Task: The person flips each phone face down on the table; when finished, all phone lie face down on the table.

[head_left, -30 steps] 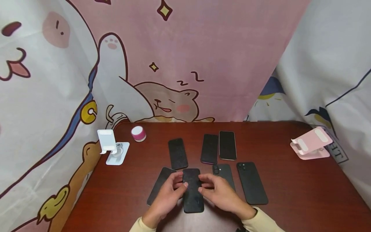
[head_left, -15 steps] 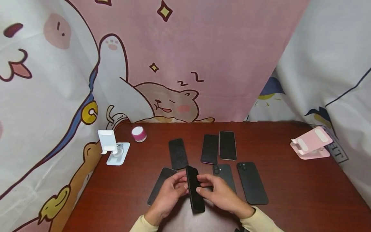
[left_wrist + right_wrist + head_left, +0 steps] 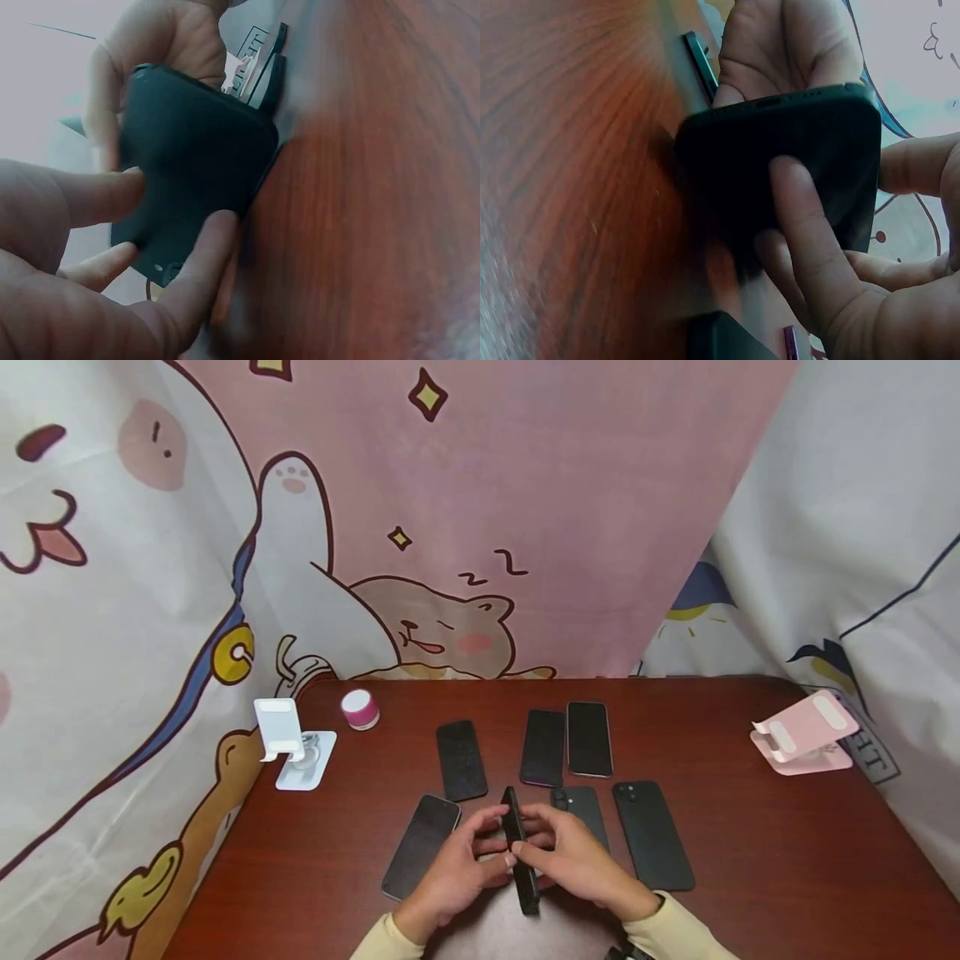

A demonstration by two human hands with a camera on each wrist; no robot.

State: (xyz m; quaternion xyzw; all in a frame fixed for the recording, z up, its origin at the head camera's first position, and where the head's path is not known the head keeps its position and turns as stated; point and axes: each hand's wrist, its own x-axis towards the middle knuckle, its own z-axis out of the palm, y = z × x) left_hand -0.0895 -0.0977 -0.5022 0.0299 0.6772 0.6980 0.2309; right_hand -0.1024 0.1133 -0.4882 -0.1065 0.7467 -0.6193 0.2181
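Observation:
A black smartphone (image 3: 528, 883) stands tilted almost on its long edge between my two hands, its narrow side toward the head camera. My left hand (image 3: 463, 870) holds it from the left; in the left wrist view its fingertips lie against the plain dark back (image 3: 199, 142), with a camera lens near the lower end. From the other side my right hand (image 3: 576, 862) holds it, fingers laid on the dark glass screen (image 3: 840, 142) in the right wrist view. Beside my left hand lies another smartphone (image 3: 420, 847), screen up. A back-up phone (image 3: 591, 810) is partly covered by my right hand.
Three phones lie screen up farther back: one left of centre (image 3: 461, 760) and a pair (image 3: 542, 747) side by side. Another black phone (image 3: 654, 835) rests back up on the right. A white phone stand (image 3: 279, 727), a pink-and-white cylinder (image 3: 360, 710) and a pink stand (image 3: 806, 727) flank them.
The held smartphone has turned from screen facing up to nearly on edge, its screen swinging toward the right hand. Both hands have turned with it, the left shifting slightly right.

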